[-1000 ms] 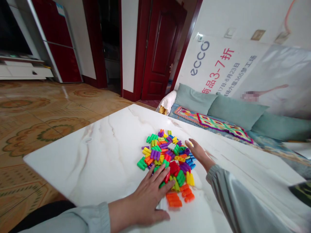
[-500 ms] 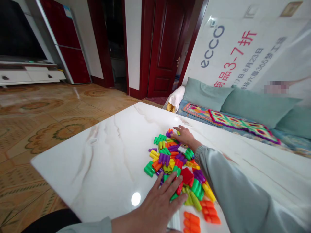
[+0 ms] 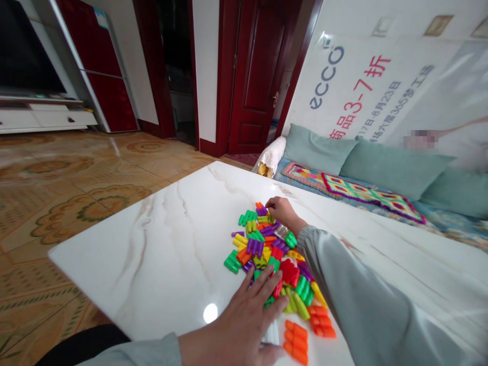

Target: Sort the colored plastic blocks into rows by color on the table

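Pieces [image 3: 254, 247] of coloured plastic are found heaped on the marbled table [image 3: 125, 264], between and beneath the two hands. The left hand [image 3: 246, 312] is laid open, fingers spread, over the near side of the heap; nothing is seen grasped. The right hand [image 3: 282, 210] is held at the far edge, fingers curled; whether a piece is gripped cannot be told. Orange pieces [image 3: 296, 341] are noted beside the left thumb.

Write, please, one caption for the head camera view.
Left hand spread over the near side of a colourful heap of pieces, right hand at its far side, on a white table.
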`<action>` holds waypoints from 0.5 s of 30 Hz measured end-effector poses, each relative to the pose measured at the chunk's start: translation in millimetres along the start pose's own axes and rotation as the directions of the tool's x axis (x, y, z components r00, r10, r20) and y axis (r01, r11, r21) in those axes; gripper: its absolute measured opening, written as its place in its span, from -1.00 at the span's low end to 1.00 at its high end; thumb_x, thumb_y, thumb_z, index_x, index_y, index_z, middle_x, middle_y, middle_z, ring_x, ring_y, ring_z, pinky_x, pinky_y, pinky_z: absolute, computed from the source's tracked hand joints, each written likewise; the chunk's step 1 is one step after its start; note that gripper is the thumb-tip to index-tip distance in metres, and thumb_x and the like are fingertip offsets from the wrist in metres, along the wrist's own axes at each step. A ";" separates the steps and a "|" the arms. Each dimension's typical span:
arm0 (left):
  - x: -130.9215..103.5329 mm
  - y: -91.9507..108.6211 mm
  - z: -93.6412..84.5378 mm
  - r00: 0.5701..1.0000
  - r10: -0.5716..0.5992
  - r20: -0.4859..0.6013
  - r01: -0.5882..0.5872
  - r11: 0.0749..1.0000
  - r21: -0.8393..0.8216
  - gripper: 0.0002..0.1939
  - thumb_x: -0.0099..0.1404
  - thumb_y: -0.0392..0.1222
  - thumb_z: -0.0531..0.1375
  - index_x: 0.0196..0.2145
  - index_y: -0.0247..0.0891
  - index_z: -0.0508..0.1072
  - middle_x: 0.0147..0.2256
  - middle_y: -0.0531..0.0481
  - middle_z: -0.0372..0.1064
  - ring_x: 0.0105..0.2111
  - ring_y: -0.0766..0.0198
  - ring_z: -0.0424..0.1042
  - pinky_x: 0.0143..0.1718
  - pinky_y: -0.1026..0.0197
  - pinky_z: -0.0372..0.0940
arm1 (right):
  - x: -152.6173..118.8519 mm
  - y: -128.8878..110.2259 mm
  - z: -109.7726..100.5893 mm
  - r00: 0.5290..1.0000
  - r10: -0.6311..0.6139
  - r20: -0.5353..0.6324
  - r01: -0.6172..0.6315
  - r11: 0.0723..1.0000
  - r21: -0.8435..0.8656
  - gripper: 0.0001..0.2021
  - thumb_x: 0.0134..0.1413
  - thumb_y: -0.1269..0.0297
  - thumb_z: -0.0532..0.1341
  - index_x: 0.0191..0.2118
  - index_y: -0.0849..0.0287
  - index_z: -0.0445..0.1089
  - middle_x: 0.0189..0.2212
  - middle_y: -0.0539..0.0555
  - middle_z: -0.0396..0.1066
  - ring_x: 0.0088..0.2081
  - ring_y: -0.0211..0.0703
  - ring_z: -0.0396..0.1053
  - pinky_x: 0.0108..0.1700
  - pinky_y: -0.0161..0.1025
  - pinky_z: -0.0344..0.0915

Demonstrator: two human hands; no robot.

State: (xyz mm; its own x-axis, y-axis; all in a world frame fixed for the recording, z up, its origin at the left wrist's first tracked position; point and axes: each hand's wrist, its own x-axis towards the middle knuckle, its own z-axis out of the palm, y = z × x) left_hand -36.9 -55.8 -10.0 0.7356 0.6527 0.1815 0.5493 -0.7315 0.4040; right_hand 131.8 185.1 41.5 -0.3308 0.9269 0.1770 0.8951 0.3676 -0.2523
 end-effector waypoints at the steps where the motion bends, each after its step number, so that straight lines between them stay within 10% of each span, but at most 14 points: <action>1: -0.9 0.3 -0.6 1.000 0.002 -0.002 -0.002 1.000 -0.010 -0.17 0.18 0.02 0.28 0.33 -0.13 0.06 0.42 -0.15 -0.35 0.40 -0.13 -0.32 0.33 -0.30 -0.25 | -4.6 -2.0 -5.1 1.000 -0.015 0.000 0.015 1.000 0.018 -0.68 -0.04 0.52 0.13 -0.23 0.17 0.58 -0.27 0.07 0.58 -0.22 -0.15 0.48 -0.12 -0.31 0.31; 9: -2.8 0.3 0.7 0.999 0.018 -0.047 -0.017 1.000 0.015 -0.35 0.24 -0.15 0.22 0.27 -0.16 0.18 0.41 -0.18 -0.23 0.40 -0.12 -0.30 0.32 -0.32 -0.23 | -90.7 -14.4 -38.5 0.998 -0.058 -0.029 0.062 0.984 0.165 -0.76 -0.02 0.38 0.17 -0.28 0.13 0.57 -0.32 0.03 0.59 -0.32 -0.15 0.49 -0.19 -0.25 0.39; 12: -2.1 -0.1 -1.8 0.997 0.031 -0.072 -0.029 0.999 0.025 -0.39 0.29 -0.08 0.19 0.26 -0.18 0.20 0.39 -0.21 -0.16 0.39 -0.11 -0.24 0.32 -0.31 -0.19 | -139.5 -13.9 -36.9 0.971 0.121 -0.208 -0.022 0.906 0.422 -0.75 0.01 0.24 0.17 -0.23 0.15 0.54 -0.29 0.10 0.58 -0.32 -0.11 0.50 -0.23 -0.21 0.40; 15: -0.7 -3.5 -2.7 0.994 0.050 -0.099 -0.047 0.998 0.034 -0.29 0.31 0.15 0.14 0.31 -0.20 0.15 0.38 -0.25 -0.14 0.38 -0.15 -0.19 0.31 -0.32 -0.16 | -186.0 -9.6 -27.2 0.841 0.405 -0.358 -0.129 0.793 0.595 -0.66 0.03 0.07 0.18 -0.21 0.20 0.52 -0.30 0.16 0.57 -0.32 -0.06 0.50 -0.22 -0.15 0.41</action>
State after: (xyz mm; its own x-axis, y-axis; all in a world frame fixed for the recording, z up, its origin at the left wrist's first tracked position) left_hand -40.4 -53.1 -9.1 0.7195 0.6315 0.2891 0.5275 -0.7676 0.3640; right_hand 192.9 7.2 36.9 0.1911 0.9021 0.3869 0.5751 0.2165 -0.7889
